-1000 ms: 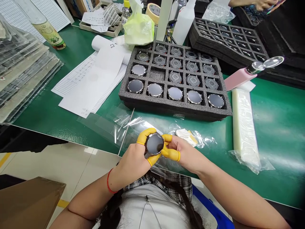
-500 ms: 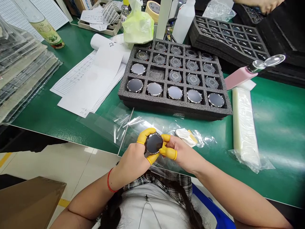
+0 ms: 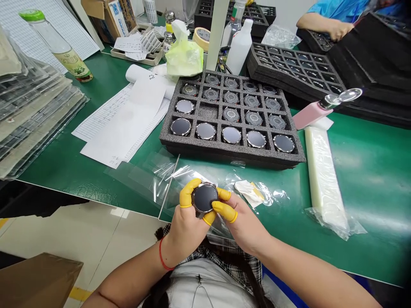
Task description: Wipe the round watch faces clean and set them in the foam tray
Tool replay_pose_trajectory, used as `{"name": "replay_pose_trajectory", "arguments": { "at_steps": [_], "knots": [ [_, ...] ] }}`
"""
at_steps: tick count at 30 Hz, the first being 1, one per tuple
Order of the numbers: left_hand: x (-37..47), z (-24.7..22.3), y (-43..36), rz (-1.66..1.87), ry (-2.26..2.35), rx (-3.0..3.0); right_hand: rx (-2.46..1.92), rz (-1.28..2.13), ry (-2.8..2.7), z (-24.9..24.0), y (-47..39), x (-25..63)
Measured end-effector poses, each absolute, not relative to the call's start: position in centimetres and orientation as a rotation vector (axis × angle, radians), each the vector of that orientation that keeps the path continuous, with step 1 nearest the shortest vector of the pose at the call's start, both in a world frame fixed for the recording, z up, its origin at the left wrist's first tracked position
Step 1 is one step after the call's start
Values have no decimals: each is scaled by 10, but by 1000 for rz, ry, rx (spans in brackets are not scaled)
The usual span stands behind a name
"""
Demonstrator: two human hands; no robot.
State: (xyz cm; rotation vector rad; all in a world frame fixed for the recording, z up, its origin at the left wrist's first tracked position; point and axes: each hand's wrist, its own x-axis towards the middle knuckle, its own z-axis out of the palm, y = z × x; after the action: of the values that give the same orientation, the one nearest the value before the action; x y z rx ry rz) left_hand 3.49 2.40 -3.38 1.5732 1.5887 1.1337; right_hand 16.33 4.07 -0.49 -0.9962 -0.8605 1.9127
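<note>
A round watch case (image 3: pixel 204 198) with a dark glass face and metal rim is held face up between my two hands, over the front edge of the green table. My left hand (image 3: pixel 189 222) grips it from the left, yellow finger cots on its thumb and finger. From the right, my right hand (image 3: pixel 240 218) pinches its edge, the cot-covered thumb lying on the glass. Beyond them stands a black foam tray (image 3: pixel 234 153) of watch cases, some glass side up, others back side up; one pocket in its second row from the front shows bare foam.
Clear plastic film (image 3: pixel 150 175) and a crumpled white cloth (image 3: pixel 248 192) lie before the tray. Papers (image 3: pixel 122 124) and stacked plastic trays (image 3: pixel 35 102) are left. A wrapped pale block (image 3: pixel 326 179) and pink bottle (image 3: pixel 311 114) stand right. A co-worker's hand (image 3: pixel 340 31) is behind.
My view has tilted up, showing more of the far side and the co-worker's blue sleeve. Both hands still hold the watch case; my right thumb has shifted further onto the glass.
</note>
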Motion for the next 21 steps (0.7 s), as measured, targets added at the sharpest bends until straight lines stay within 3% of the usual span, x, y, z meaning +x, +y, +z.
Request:
{"name": "replay_pose_trajectory", "arguments": {
  "at_steps": [13,21],
  "knots": [
    [35,-46,20,1315,1551,1886,-1070,1842,-581,-9,37,146],
    [31,-38,24,1126,1582,1756,-1115,1840,-702,-6,42,151]
  ]
}}
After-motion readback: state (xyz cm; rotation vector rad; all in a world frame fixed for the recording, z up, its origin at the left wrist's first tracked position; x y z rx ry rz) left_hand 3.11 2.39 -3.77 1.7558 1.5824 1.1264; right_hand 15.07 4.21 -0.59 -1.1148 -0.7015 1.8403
